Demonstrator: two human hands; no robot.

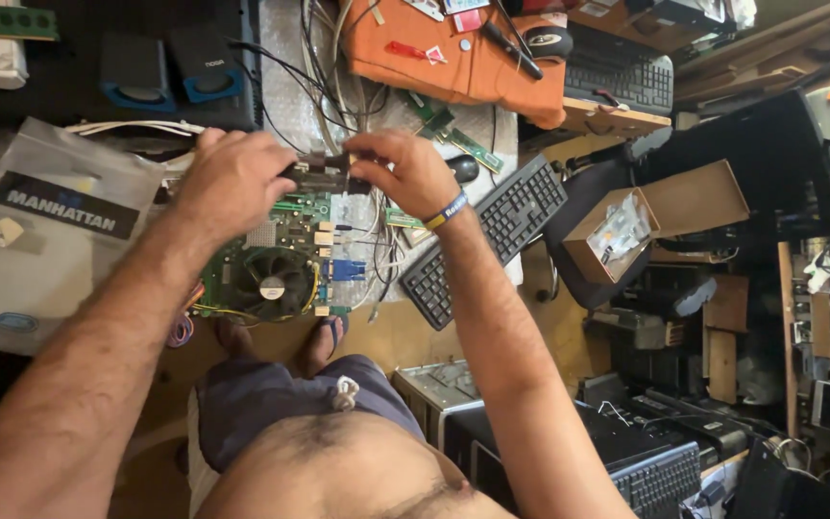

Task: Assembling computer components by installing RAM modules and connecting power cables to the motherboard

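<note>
A small dark card (324,175) is held level between both hands, its long axis left-right; left hand (232,183) and right hand (405,173) are clenched on its opposite ends, above the motherboard (280,259).

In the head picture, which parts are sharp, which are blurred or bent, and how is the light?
Head view: soft, even, warm light, no hard shadows or glare; the left hand, right hand and green circuit board are fairly sharp; the small part held between both hands is slightly smeared; the edges bend from the wide lens; the forearms loom large.
</note>
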